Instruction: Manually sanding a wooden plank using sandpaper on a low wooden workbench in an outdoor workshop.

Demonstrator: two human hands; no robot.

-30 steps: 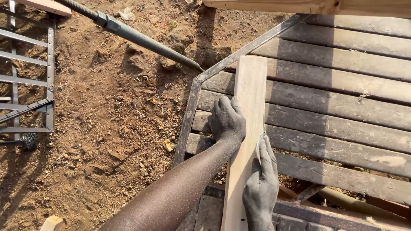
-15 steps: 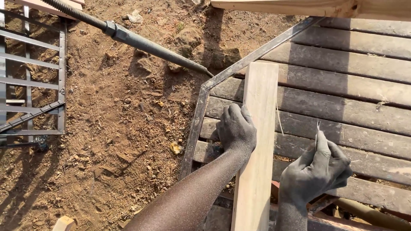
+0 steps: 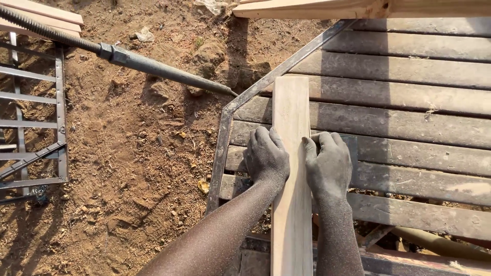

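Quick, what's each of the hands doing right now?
Left hand: pressing on the pale plank's left edge.
Right hand: fingers curled, against its right edge.

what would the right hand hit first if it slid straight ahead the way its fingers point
The right hand points up the weathered grey slatted tabletop, beside the pale wooden plank. Its way looks free across the slats; the first obstacle seems the light timber beam at the far edge, though depth is unclear.

head view, steeply downward, close
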